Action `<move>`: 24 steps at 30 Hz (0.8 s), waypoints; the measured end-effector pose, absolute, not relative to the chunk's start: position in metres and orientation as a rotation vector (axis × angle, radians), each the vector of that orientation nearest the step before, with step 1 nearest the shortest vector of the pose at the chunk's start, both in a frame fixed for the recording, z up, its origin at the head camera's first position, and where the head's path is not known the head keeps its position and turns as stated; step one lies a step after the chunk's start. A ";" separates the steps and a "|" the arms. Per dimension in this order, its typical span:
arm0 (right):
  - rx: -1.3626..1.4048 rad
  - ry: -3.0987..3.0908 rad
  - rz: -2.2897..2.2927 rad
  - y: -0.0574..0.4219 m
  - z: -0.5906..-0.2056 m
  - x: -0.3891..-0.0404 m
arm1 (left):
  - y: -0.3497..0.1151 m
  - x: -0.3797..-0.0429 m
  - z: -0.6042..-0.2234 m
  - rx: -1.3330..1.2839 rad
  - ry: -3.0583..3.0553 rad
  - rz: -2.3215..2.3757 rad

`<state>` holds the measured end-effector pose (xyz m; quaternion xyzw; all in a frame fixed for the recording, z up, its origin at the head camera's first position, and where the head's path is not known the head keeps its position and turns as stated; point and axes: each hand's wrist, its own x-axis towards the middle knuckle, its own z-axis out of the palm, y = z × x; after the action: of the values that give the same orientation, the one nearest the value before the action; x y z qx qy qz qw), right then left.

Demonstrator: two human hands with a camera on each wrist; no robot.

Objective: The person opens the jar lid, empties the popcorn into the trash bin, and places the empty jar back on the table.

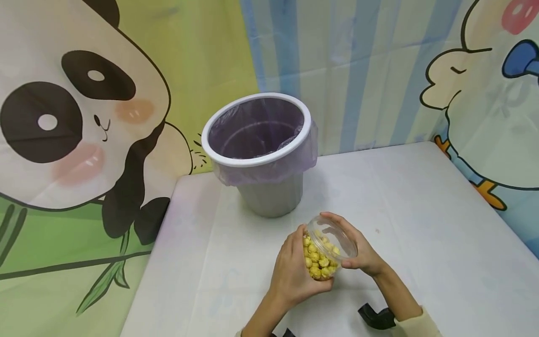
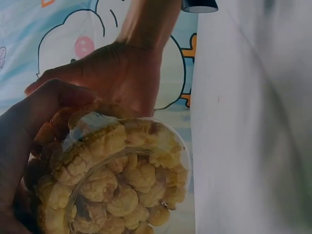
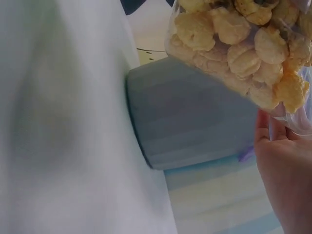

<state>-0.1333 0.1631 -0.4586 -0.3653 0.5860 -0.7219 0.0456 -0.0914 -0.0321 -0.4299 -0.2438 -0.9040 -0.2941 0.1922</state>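
“One clear jar (image 1: 322,269) of yellow popcorn (image 1: 314,257), close in front of the person. How do you judge its feel?”

“Light, I'd say; puffed corn has little weight. The wall looks like thin, fairly stiff plastic, so a hard squeeze might dent it, and it may be slick under bare skin.”

“Where's the best hold, then?”

“Broadly round the side, as the left hand (image 1: 290,269) has it, fingers and thumb curled about the wall. What looks like a clear round lid (image 1: 338,238) suits a grip across its edge. The right hand (image 1: 365,252) pinches it so, thumb on one side, fingers on the other.”

“Is that lid loose?”

“I can't tell; no clear gap shows. Should the mouth be open, pieces could spill easily, and they look brittle.”

“And the jar, relative to the hands?”

“Between them, tilted, above the white table (image 1: 387,201). The left hand is along its left side and near its lower end; the right hand is at the lid end.”

“Anything farther off?”

“A grey bin (image 1: 271,196) stands beyond the hands, well apart from the jar, its thin liner (image 1: 263,174) folded over the rim. Behind it hangs a striped cloth (image 1: 324,70).”
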 end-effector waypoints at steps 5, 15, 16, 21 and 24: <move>-1.136 1.695 -2.253 0.162 -0.463 -0.136 | -0.032 -0.094 -0.425 -0.724 -2.573 -0.824; -1.529 1.492 -2.079 0.171 -0.449 -0.148 | -0.035 -0.092 -0.414 -0.901 -2.627 -1.335; -1.524 1.489 -2.055 0.173 -0.447 -0.149 | -0.035 -0.092 -0.412 -0.903 -2.632 -1.310; -1.445 1.586 -1.997 0.182 -0.440 -0.151 | -0.038 -0.092 -0.404 -0.810 -2.684 -1.100; -1.387 1.714 -1.999 0.185 -0.441 -0.147 | -0.039 -0.092 -0.402 -0.729 -2.664 -0.936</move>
<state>-0.1470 0.1848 -0.4406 -0.4643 0.5741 -0.6693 0.0828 -0.0920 -0.0389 -0.4024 -0.2484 -0.9077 -0.3190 0.1122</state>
